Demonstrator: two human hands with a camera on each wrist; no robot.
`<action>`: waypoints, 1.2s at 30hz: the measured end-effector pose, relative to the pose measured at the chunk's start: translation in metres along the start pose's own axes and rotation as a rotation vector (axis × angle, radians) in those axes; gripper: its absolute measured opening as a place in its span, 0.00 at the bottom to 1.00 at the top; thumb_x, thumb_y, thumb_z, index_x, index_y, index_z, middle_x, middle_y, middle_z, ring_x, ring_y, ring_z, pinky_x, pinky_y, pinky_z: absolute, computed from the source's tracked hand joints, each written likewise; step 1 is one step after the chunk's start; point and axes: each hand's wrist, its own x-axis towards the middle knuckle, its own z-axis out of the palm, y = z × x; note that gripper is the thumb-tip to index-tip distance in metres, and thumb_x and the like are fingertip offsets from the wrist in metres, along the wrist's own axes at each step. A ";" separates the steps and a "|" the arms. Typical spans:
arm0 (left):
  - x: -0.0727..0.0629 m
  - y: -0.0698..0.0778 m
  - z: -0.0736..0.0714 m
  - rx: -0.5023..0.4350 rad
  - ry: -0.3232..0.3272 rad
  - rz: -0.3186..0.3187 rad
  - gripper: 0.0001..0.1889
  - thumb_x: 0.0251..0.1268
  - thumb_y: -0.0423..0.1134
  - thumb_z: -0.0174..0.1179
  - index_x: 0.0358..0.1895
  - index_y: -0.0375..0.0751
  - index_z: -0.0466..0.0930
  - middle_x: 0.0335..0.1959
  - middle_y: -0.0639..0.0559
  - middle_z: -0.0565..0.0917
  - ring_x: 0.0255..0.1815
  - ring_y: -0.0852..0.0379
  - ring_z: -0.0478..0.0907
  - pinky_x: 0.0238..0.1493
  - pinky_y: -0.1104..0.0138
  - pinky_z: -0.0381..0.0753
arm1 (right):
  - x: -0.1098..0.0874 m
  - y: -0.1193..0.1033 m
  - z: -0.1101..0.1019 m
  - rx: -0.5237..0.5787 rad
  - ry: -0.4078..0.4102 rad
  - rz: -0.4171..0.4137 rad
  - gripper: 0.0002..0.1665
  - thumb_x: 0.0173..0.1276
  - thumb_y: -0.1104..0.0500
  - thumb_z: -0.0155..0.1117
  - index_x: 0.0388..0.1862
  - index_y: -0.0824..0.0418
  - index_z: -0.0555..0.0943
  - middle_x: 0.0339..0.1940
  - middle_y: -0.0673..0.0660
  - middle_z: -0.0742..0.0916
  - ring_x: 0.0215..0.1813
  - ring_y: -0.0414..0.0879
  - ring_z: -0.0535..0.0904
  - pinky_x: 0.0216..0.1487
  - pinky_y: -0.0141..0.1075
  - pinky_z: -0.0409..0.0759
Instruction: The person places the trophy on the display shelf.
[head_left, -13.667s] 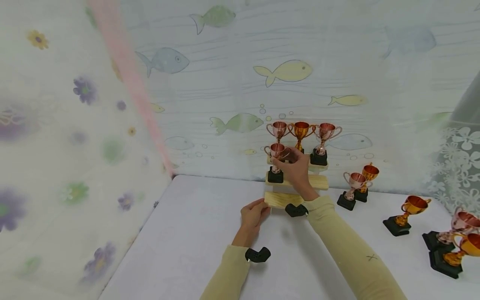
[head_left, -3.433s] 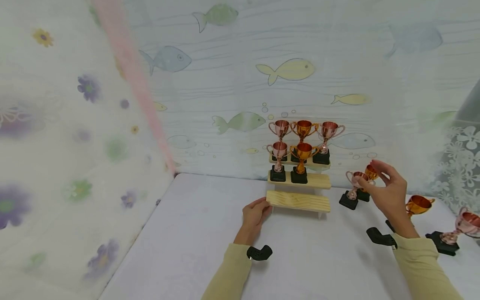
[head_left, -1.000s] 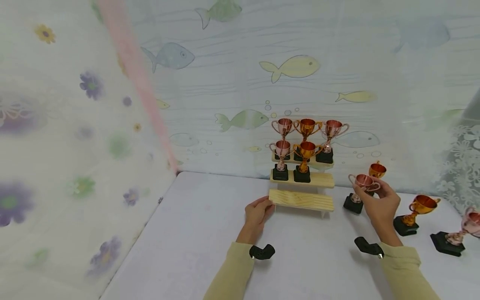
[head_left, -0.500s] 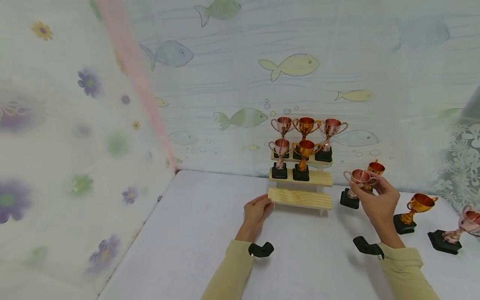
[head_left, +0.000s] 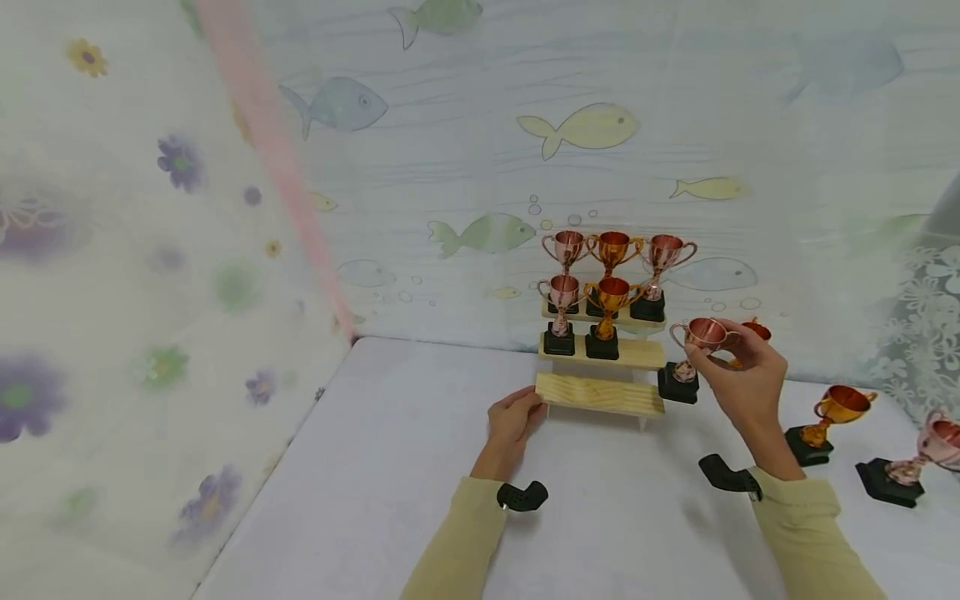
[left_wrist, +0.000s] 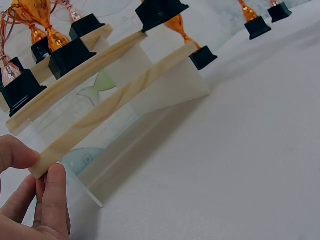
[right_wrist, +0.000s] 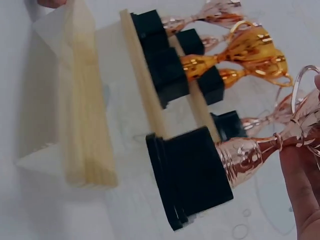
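Observation:
My right hand (head_left: 746,383) grips a rose-gold trophy cup (head_left: 684,369) by its bowl and upper stem. Its black base (right_wrist: 192,172) hangs off the table, just right of a three-tier wooden shelf stand (head_left: 592,394). At the stand's front left corner, my left hand (head_left: 512,429) pinches the end of the lowest board (left_wrist: 115,102) between thumb and fingers. That board bears nothing. On the middle board stand a rose-gold trophy (head_left: 561,296) and a gold trophy (head_left: 609,300), with its right end bare. Two rose-gold trophies and one gold trophy (head_left: 615,246) line the top board.
Partly hidden behind my right hand is a gold trophy (head_left: 757,330). Farther right on the white table (head_left: 405,467) stand another gold trophy (head_left: 843,406) and a rose-gold trophy (head_left: 939,440). A fish-patterned wall sheet (head_left: 450,150) rises close behind the stand.
Within the last second the right hand has lifted the rose-gold trophy and carried it left toward the stand. Since the oldest frame, a gold trophy has joined the middle board. The left hand stays put.

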 end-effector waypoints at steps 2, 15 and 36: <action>0.000 0.000 0.001 -0.002 -0.001 -0.001 0.17 0.61 0.23 0.63 0.54 0.23 0.82 0.45 0.38 0.86 0.38 0.58 0.83 0.45 0.69 0.87 | 0.004 -0.003 0.000 0.028 0.000 -0.013 0.26 0.55 0.73 0.75 0.55 0.70 0.83 0.41 0.38 0.85 0.40 0.34 0.80 0.38 0.17 0.81; 0.000 0.002 0.000 -0.001 0.000 -0.010 0.18 0.63 0.25 0.64 0.56 0.24 0.81 0.49 0.36 0.85 0.41 0.57 0.83 0.49 0.67 0.87 | 0.027 -0.001 0.013 0.074 -0.153 -0.009 0.31 0.55 0.74 0.75 0.60 0.70 0.81 0.42 0.38 0.85 0.42 0.32 0.81 0.43 0.19 0.82; -0.001 0.001 -0.002 0.004 -0.010 -0.004 0.18 0.63 0.25 0.63 0.56 0.23 0.81 0.49 0.36 0.85 0.40 0.58 0.84 0.48 0.68 0.87 | 0.057 0.014 0.023 -0.009 -0.358 0.074 0.28 0.63 0.60 0.76 0.61 0.67 0.81 0.42 0.32 0.84 0.47 0.28 0.81 0.51 0.19 0.77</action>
